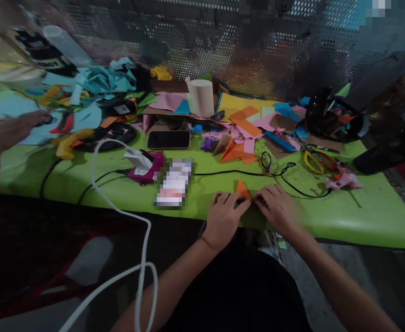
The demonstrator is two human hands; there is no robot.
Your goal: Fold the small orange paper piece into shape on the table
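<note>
Got room for my right hand to slide right along the green tabletop, but a lit phone blocks going left, black cable ahead.

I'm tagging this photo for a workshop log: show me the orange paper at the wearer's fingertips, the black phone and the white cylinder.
Orange paper (242, 188): head view, its pointed upper part.
Black phone (169, 139): head view, middle of its screen.
White cylinder (202, 100): head view, middle of its side.
</note>
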